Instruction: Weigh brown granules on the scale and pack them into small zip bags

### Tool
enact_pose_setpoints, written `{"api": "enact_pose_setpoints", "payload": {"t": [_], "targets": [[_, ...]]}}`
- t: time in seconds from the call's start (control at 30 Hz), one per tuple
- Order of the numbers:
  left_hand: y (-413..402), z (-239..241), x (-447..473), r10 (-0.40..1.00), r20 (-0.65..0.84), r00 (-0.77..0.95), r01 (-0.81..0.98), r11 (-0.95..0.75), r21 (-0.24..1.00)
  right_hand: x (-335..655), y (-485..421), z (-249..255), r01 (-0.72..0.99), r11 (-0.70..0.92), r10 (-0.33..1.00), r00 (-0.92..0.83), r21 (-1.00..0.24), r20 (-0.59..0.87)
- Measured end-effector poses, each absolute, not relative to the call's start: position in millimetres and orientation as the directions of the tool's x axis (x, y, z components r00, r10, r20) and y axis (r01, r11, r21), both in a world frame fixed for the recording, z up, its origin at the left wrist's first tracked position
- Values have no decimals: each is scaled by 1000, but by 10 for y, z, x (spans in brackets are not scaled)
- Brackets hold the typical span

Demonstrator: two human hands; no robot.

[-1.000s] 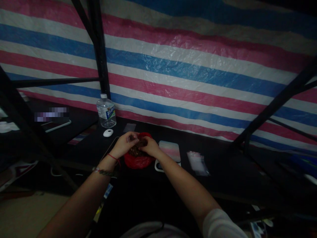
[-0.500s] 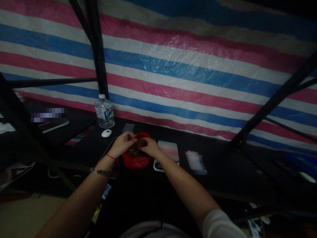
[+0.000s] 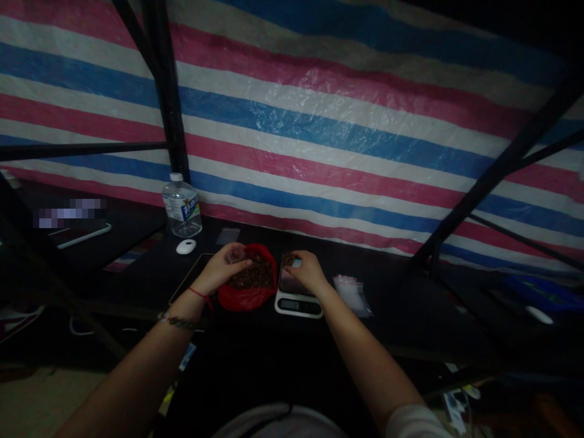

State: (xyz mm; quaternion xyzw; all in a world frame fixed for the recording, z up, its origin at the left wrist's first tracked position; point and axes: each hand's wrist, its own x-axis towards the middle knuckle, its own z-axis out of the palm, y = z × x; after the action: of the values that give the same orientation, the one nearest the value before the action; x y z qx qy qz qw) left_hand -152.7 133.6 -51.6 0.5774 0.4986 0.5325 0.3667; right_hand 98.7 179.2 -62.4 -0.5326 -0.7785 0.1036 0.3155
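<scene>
Scale display (image 3: 295,306), bottle label (image 3: 190,209): both illegible

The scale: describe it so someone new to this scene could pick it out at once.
Below the striped sheet stretches a black tabletop. On it, just right of the red bag, the scale sits partly hidden by the right hand. Unlike the soft bag, it is flat and white-edged, with a small dark display at its near end.
</scene>
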Motion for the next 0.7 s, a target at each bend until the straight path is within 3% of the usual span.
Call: {"api": "enact_pose_setpoints", "payload": {"t": [0.23,0.37,0.43,0.53,0.6,0.7], "targets": [[1183,-379,-1366,976,209,60,86,-214,973,1405,1674,-755,868,282,943,-173,-409,283],[1100,-395,-1177,956,255,144,145,-275,950,1411,1411,-551,773,387,895,-183,-503,407],[1027,-401,-1044,932,297,210,217,-340,915,1374,1181,-398,630,482,872,-273,-609,407],[866,-379,-814,890,298,346,397,-427,813,1284,829,-221,407,469,835,-494,-784,242],[750,-361,-665,865,298,404,476,-477,739,1217,668,-175,385,484,782,-594,-786,191],[619,-374,-492,839,307,449,550,-530,645,1142,585,-199,494,527,778,-608,-691,158]]}}
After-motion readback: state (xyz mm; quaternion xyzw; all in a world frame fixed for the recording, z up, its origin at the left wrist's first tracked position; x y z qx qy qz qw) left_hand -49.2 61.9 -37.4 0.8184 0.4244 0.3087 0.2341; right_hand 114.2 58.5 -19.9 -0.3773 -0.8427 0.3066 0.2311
